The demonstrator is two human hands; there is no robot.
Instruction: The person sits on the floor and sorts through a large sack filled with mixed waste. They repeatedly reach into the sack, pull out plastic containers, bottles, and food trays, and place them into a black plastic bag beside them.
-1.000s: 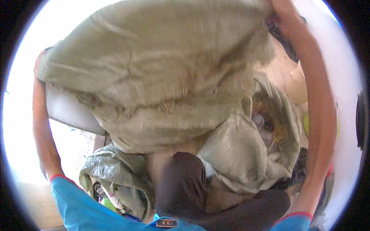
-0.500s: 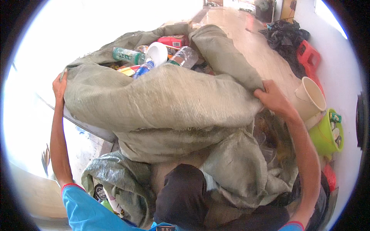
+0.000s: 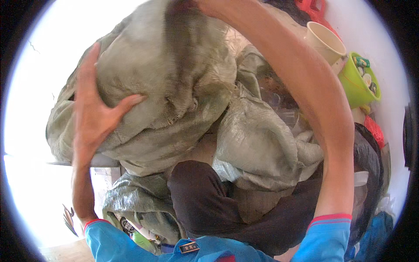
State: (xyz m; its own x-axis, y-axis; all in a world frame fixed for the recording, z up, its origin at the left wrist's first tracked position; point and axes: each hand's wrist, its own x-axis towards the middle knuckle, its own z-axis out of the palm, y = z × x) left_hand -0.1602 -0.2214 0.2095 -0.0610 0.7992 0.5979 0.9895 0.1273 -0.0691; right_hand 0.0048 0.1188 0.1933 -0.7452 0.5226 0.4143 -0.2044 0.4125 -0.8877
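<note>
A large grey-green woven sack (image 3: 135, 65) bulges in front of me, and neither its mouth nor what it holds shows. My left hand (image 3: 98, 115) lies against its left side, fingers stretched and thumb spread wide, gripping nothing. Across the top reaches my right arm, with my right hand (image 3: 192, 3) at the upper edge by the sack's far part. That hand is blurred and cut off, so its fingers cannot be made out. A dark, smeared fold of the sack hangs below it.
Another woven sack (image 3: 257, 139) with clear plastic containers beside it lies right of my knee (image 3: 198, 192). A smaller sack (image 3: 135, 194) with bottles sits at lower left. Along the right wall stand a cream bucket (image 3: 325, 43), a lime-green bucket (image 3: 355, 87) and a black bag (image 3: 369, 161).
The sack's open mouth with bottles has gone from sight as its cloth came up and over. My left hand let go of the rim and spread; my right hand swung up and left. The view shifted.
</note>
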